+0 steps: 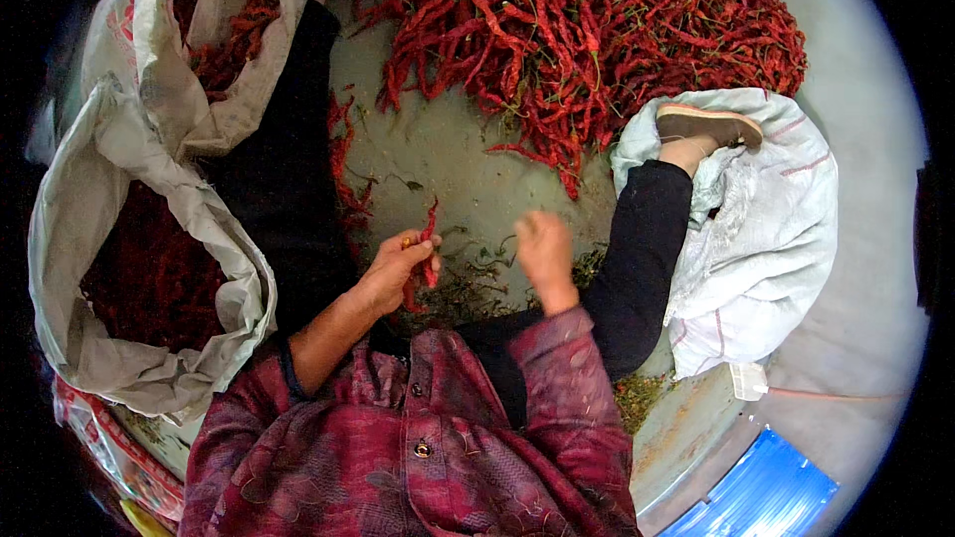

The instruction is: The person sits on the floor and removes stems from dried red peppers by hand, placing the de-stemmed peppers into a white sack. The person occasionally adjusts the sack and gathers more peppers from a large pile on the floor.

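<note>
My left hand grips a few dried red chillies, one pointing up past the thumb and others hanging below the fingers. A ring is on one finger. To its right, my right hand is raised with curled fingers, somewhat blurred; whether it holds a stem or anything small cannot be told. Beyond both hands lies a large heap of dried red chillies with stems. Green-brown stem scraps lie on the floor between my legs, partly behind my hands.
Two open woven sacks, a nearer one and a farther one, hold red chillies on the left. A white woven sack lies by my right leg, my shoe on it. A blue ribbed object is at lower right.
</note>
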{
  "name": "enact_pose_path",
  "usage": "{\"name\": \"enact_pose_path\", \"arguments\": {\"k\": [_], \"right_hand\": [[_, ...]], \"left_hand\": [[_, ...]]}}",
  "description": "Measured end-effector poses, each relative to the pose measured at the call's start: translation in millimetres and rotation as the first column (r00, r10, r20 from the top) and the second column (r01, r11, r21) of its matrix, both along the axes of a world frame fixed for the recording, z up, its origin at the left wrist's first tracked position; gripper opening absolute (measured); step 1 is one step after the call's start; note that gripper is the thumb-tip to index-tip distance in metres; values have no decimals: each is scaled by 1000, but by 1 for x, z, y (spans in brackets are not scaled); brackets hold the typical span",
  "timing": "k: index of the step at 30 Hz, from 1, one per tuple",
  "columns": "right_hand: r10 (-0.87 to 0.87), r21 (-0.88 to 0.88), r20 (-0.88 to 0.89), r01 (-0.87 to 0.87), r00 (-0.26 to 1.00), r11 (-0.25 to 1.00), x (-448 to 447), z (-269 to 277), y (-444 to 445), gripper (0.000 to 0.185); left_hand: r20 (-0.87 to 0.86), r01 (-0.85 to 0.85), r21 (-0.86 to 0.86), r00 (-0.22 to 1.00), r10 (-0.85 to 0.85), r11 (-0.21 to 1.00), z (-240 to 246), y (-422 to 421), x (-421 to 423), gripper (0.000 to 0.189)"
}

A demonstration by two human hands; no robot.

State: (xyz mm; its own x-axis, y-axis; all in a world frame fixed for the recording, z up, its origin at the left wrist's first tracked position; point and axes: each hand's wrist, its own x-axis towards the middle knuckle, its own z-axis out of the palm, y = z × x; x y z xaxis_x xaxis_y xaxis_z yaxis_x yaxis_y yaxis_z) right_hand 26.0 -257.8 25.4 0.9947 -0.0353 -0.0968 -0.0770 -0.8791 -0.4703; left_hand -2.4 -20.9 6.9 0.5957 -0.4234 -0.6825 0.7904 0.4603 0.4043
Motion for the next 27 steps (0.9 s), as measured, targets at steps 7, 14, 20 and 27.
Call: {"name": "enact_pose_path", "arguments": {"k": [7, 14, 20, 27], "right_hand": [[-125, -314, 32, 128, 992, 941, 79, -24, -25, 20], [-115, 122, -176, 137, 978, 983, 11, -20, 16, 17], [121, 220, -73, -102, 990, 970, -58, 22, 83, 13], [16, 347, -232, 68, 973, 935, -74, 17, 64, 11]], "left_hand": [[-140, -97, -140, 987, 78, 985, -3, 0, -2, 20], [-134, -144, -123, 983, 127, 982, 7, -16, 1, 23], [-34, -108, 25, 993, 109, 994, -4, -14, -11, 13], [11, -80, 28, 997, 79, 996, 11, -12, -15, 16]]}}
